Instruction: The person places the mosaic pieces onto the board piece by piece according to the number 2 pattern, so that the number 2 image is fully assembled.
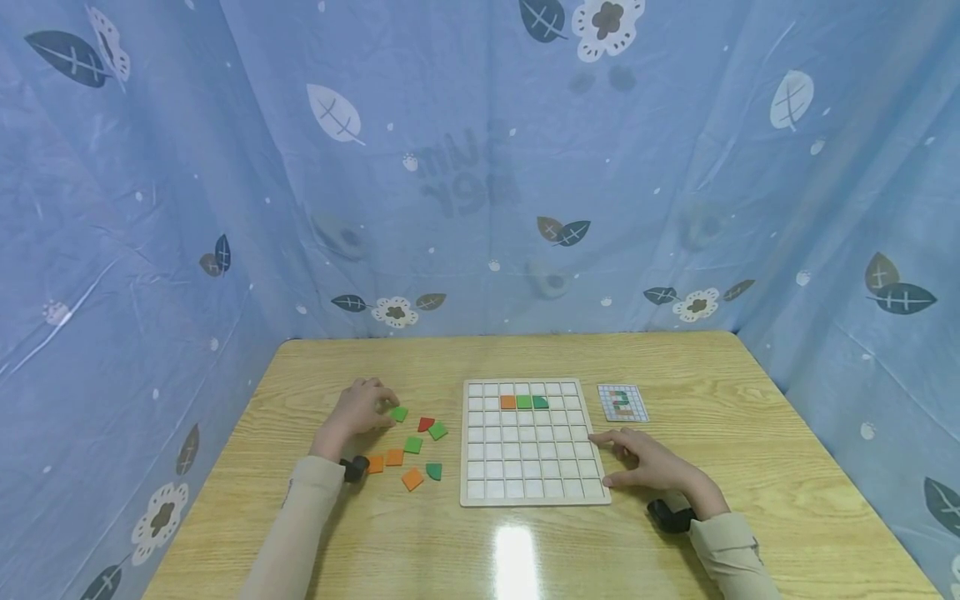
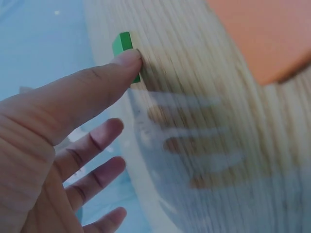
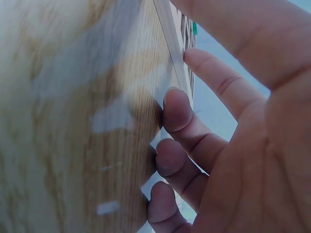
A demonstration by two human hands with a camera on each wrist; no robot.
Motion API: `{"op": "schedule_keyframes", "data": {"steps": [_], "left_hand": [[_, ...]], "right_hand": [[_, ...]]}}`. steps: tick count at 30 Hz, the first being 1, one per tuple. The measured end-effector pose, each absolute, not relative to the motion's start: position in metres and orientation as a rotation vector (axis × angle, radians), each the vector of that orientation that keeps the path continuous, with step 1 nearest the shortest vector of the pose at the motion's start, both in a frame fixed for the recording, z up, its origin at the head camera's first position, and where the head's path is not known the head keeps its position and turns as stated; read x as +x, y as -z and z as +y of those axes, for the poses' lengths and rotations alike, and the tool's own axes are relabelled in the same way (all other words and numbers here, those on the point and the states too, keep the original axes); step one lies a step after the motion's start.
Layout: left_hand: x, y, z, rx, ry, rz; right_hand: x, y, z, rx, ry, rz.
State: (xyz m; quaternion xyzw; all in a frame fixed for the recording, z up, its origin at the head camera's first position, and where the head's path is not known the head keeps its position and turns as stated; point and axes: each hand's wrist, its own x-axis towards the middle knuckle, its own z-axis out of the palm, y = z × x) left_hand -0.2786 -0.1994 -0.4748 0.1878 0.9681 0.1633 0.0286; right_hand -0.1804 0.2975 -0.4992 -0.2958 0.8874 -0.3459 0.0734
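On the left side of the table, my left hand (image 1: pixel 362 408) pinches a green square tile (image 1: pixel 399 413) at its edge. The left wrist view shows my thumb against this green tile (image 2: pixel 122 43), the index finger hidden behind. The other fingers stay apart from it. A white gridded board (image 1: pixel 531 492) lies mid-table. One of its upper rows bears an orange square (image 1: pixel 508 402), a green square (image 1: pixel 524 402) and a dark green rounded tile (image 1: pixel 540 402). My right hand (image 1: pixel 648 461) rests at the board's right edge, its index finger and thumb touching the rim, holding nothing.
Loose tiles lie between my left hand and the board: a red one (image 1: pixel 426 424), green squares (image 1: pixel 413 445), several orange squares (image 1: pixel 412 478) and a dark green rounded one (image 1: pixel 433 472). A pattern card (image 1: pixel 623 403) lies right of the board. Blue curtains (image 1: pixel 480 250) surround the table.
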Motion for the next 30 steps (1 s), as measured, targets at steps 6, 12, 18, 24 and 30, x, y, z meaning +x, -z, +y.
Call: {"op": "schedule_keyframes", "data": {"steps": [6,12,18,24,30], "left_hand": [[-0.28,0.475,-0.199,0.602,-0.476,3.008],[-0.28,0.474,-0.197,0.643,-0.438,3.023],[-0.28,0.471,-0.19,0.697,-0.453,3.05],[-0.285,0.466,-0.173,0.768,-0.494,3.066],[-0.288,0.464,-0.148,0.808,-0.526,3.054]], "right_hand": [[-0.18,0.5,0.298,-0.898,1.033,2.674],[-0.181,0.501,0.298,-0.895,1.027,2.672],[-0.182,0.5,0.299,-0.911,1.013,2.681],[-0.183,0.499,0.299,-0.902,1.02,2.67],[-0.182,0.501,0.298,-0.898,1.017,2.667]]}}
